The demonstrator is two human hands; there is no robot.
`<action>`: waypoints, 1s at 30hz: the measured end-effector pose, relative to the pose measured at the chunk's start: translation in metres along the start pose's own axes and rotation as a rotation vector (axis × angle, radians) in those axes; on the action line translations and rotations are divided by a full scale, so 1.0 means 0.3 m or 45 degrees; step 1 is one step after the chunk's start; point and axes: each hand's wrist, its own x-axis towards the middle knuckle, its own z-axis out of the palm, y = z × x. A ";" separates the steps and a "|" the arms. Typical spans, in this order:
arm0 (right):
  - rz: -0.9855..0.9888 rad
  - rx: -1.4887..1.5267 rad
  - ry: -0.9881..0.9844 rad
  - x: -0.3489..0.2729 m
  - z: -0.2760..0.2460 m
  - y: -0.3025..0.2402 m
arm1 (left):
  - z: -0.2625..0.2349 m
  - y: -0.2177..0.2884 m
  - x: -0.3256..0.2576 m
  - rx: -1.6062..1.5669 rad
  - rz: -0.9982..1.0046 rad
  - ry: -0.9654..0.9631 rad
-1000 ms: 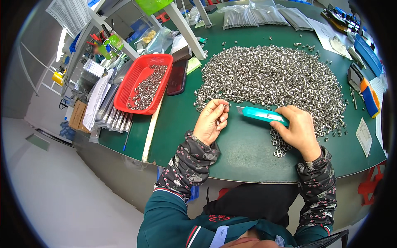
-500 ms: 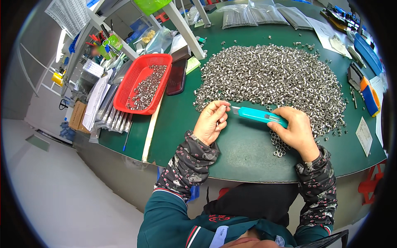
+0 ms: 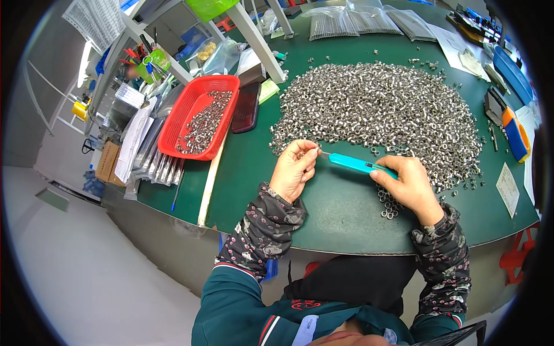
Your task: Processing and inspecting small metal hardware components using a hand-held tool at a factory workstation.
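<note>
My right hand (image 3: 408,187) is closed around the turquoise handle of a utility knife (image 3: 355,164), whose blade points left. Between the thumb and forefinger of my left hand (image 3: 296,170) is a small metal ring (image 3: 318,149), mostly covered by the fingertips. The blade tip is at this ring; whether it touches cannot be made out. Just beyond both hands spreads a large heap of small metal rings (image 3: 375,104) on the green table (image 3: 340,222). A few loose rings (image 3: 390,209) lie beside my right hand.
At the left, a red plastic basket (image 3: 167,141) holds more metal pieces. A dark flat case (image 3: 246,108) lies beside it. Filled plastic bags (image 3: 334,24) line the far edge. An orange and blue object (image 3: 517,135), a paper label (image 3: 508,190) and a blue tray (image 3: 513,75) are at the right.
The knife has shifted slightly left and turned in my right hand, so its blade now reaches my left fingertips. My left hand has barely moved.
</note>
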 end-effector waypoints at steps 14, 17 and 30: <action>-0.068 -0.081 0.101 -0.012 0.017 -0.009 | 0.015 -0.004 -0.009 0.102 0.039 0.135; -0.153 -0.193 0.212 -0.020 0.025 -0.027 | 0.019 0.001 -0.015 0.123 0.067 0.170; -0.199 -0.156 0.170 -0.013 0.026 -0.005 | 0.006 -0.005 -0.006 -0.005 0.013 0.188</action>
